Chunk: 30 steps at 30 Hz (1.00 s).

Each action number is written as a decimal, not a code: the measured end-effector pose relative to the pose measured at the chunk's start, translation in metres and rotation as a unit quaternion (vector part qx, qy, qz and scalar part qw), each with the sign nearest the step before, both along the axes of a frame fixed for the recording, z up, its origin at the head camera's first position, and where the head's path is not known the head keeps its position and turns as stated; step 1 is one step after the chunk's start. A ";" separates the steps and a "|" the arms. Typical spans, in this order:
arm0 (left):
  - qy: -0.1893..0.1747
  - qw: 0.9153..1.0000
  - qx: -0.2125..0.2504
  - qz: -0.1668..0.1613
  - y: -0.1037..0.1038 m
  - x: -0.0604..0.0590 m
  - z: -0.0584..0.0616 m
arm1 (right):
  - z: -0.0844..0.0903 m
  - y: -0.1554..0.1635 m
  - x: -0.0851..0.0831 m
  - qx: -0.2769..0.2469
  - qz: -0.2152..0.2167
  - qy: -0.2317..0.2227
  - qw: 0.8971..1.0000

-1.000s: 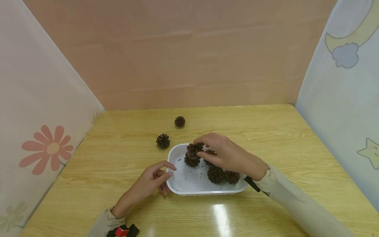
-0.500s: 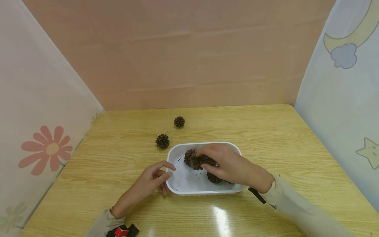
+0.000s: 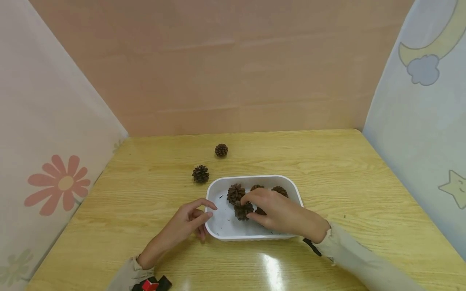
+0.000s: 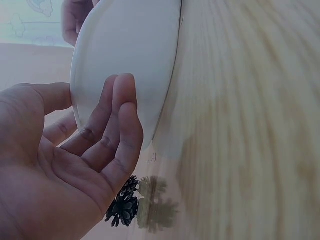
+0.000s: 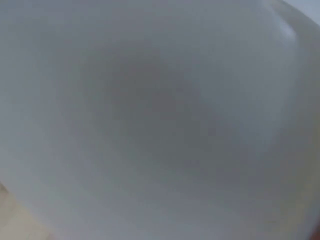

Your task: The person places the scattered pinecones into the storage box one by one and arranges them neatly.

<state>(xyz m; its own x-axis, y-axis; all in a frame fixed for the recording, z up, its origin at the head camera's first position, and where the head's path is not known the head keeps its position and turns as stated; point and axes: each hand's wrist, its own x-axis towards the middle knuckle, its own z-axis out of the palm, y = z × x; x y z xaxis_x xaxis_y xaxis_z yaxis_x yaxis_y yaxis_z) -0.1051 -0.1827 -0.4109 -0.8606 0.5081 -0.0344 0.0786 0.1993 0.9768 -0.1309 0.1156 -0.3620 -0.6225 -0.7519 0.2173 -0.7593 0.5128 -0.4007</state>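
A white plastic tray (image 3: 218,235) stands on the table with several brown pine cones in it. My right hand (image 3: 276,210) is over the tray and pinches one pine cone (image 3: 242,211) between thumb and fingers, low inside it. Just behind lies another pine cone (image 3: 236,194); more are partly covered by the hand. At the tray's left end my left hand (image 3: 189,218) holds the rim with thumb and index finger. In the left wrist view the other fingers (image 4: 127,125) bend against the tray's outer wall (image 4: 135,45). A blurred pale surface (image 5: 160,120) fills the right wrist view.
On the wooden table (image 3: 145,161), two pine cones lie outside the tray: one (image 3: 200,174) near its back left corner, another (image 3: 221,150) farther back. An orange-brown backdrop (image 3: 233,72) rises behind, with patterned white panels at both sides.
The right hand has lowered its pine cone from above the tray's back left part and brought it forward, beside the others. The left hand has stayed at the rim.
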 end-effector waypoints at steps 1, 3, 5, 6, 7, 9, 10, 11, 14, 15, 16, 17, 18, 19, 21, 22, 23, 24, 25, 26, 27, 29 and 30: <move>-0.001 1.000 0.000 0.000 0.000 0.000 0.000 | -0.002 0.000 0.000 0.003 -0.002 -0.004 1.000; -0.001 1.000 -0.001 0.001 0.001 0.000 0.001 | -0.005 0.000 0.000 0.010 -0.006 -0.010 1.000; -0.001 1.000 -0.002 0.001 0.001 0.000 0.001 | -0.008 0.000 0.000 0.012 -0.007 -0.015 1.000; -0.002 1.000 -0.003 0.001 0.001 0.000 0.001 | -0.009 0.000 0.000 0.013 -0.008 -0.017 1.000; -0.002 1.000 -0.003 0.001 0.001 0.000 0.001 | -0.010 0.000 -0.001 0.015 -0.009 -0.018 1.000; -0.003 1.000 -0.004 0.001 0.001 0.000 0.001 | -0.011 0.000 -0.002 0.017 -0.011 -0.020 1.000; -0.003 1.000 -0.004 0.001 0.001 0.000 0.001 | -0.012 0.000 -0.002 0.019 -0.012 -0.019 1.000; -0.004 1.000 -0.005 0.002 0.001 0.000 0.001 | -0.012 0.001 -0.003 0.022 -0.013 -0.019 0.999; -0.004 1.000 -0.007 0.004 0.001 0.000 0.002 | -0.014 0.001 -0.005 0.025 -0.012 -0.016 0.999; -0.004 1.000 -0.008 0.004 0.001 0.000 0.002 | -0.015 0.001 -0.005 0.026 -0.011 -0.015 1.000; -0.004 1.000 -0.009 0.005 0.001 0.000 0.002 | -0.015 0.001 -0.006 0.026 -0.009 -0.013 1.000; -0.005 1.000 -0.009 0.006 0.001 0.000 0.002 | -0.016 0.001 -0.006 0.025 -0.008 -0.012 1.000; -0.006 1.000 -0.009 0.006 0.001 0.000 0.002 | -0.016 0.001 -0.006 0.025 -0.007 -0.009 1.000; -0.006 1.000 -0.009 0.006 0.001 0.000 0.002 | -0.017 0.001 -0.006 0.026 -0.006 -0.008 1.000; -0.008 1.000 -0.008 0.006 0.001 0.000 0.002 | -0.017 0.001 -0.007 0.029 -0.005 -0.004 1.000; -0.008 1.000 -0.008 0.006 0.001 0.000 0.002 | -0.017 0.001 -0.007 0.029 -0.005 -0.002 1.000; -0.008 1.000 -0.008 0.007 0.001 0.000 0.002 | -0.017 0.001 -0.007 0.031 -0.004 -0.001 1.000; -0.008 1.000 -0.008 0.007 0.001 0.000 0.002 | -0.017 0.001 -0.007 0.032 -0.004 -0.001 0.999; -0.008 1.000 -0.008 0.008 0.002 0.000 0.002 | -0.016 0.002 -0.008 0.031 -0.004 -0.002 1.000; -0.008 1.000 -0.009 0.009 0.002 -0.001 0.002 | -0.015 0.002 -0.008 0.032 -0.005 -0.001 0.999; -0.007 1.000 -0.010 0.010 0.002 -0.001 0.001 | -0.015 0.002 -0.008 0.031 -0.005 -0.002 1.000; -0.008 1.000 -0.010 0.011 0.002 -0.001 0.001 | -0.013 0.003 -0.009 0.029 -0.004 -0.003 1.000; -0.008 1.000 -0.009 0.010 0.002 -0.001 0.001 | -0.013 0.003 -0.010 0.028 -0.003 -0.003 1.000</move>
<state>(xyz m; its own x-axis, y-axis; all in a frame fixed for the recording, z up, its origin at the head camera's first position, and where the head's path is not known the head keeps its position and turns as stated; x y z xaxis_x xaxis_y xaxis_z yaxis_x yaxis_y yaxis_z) -0.1059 -0.1810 -0.4096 -0.8700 0.4898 -0.0568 0.0594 0.2184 0.9740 -0.1405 0.1188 -0.3746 -0.6282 -0.7588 0.1720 -0.7539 0.5389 -0.3758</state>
